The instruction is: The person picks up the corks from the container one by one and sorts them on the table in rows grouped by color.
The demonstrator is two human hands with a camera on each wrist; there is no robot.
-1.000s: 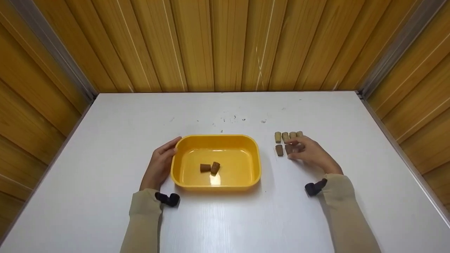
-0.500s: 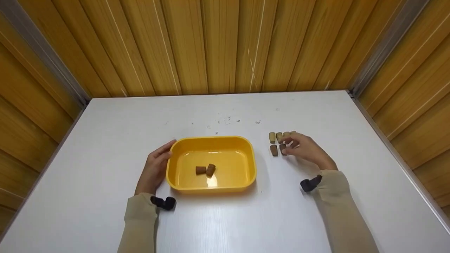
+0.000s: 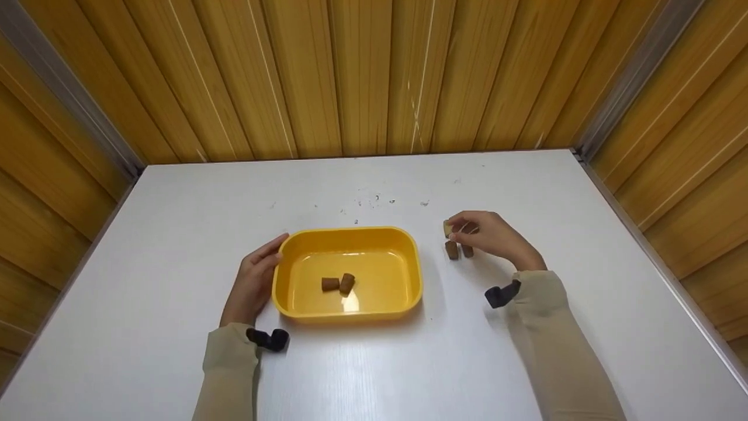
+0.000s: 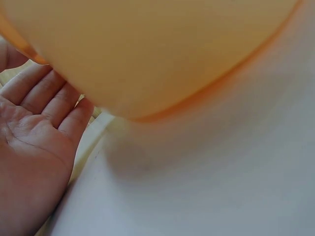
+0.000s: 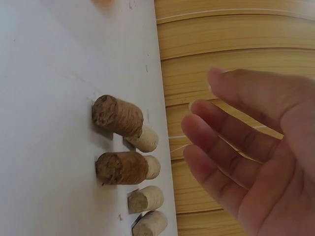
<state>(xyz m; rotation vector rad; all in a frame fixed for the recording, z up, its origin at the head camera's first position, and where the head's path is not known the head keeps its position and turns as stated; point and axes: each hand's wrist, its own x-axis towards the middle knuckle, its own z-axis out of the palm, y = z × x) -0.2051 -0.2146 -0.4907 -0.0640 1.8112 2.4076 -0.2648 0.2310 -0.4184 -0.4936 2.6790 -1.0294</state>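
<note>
My left hand (image 3: 251, 286) lies along the left side of a yellow plastic tray (image 3: 347, 317). In the left wrist view its fingers (image 4: 59, 105) run nearly straight against the outer wall, tips hidden. Two brown corks (image 3: 347, 283) lie inside the tray. To its right, my right hand (image 3: 494, 234) hovers over a small group of corks, thumb and fingers spread with nothing between them. Two more brown corks (image 5: 123, 168) lie on the table there, in front of a row of several pale corks (image 5: 147, 199). The hand hides most of the pale row in the head view.
The white table (image 3: 345, 374) has dark specks (image 3: 377, 199) behind the tray. Wood-patterned panels (image 3: 362, 76) rise along its back edge and at both sides. A small black device (image 3: 269, 339) is worn on the left wrist, another (image 3: 502, 293) on the right.
My right hand has moved left and farther back, from beside the brown corks to over the left end of the pale row. The view has shifted slightly; my left hand stays at the tray.
</note>
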